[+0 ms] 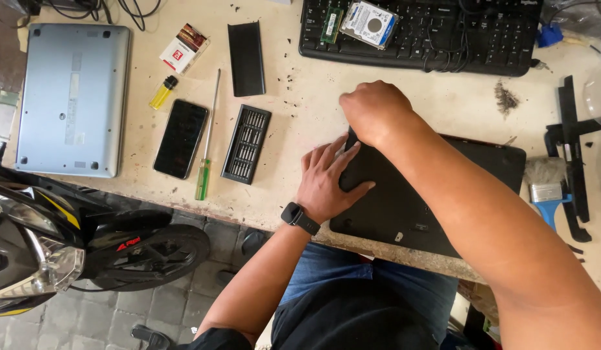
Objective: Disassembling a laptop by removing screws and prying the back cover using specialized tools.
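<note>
Red-white box (184, 47) beside lighter (163, 93).

Two laptops (72, 97) (404, 201), one keyboard (443, 39), one phone (180, 138), one screwdriver (206, 146)

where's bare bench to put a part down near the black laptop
The widest bare patch lies between the keyboard and the black laptop, right of the right hand, speckled with debris. A narrower strip runs between the bit set and the left hand. The left end, around the phone and screwdriver, is crowded.
</note>
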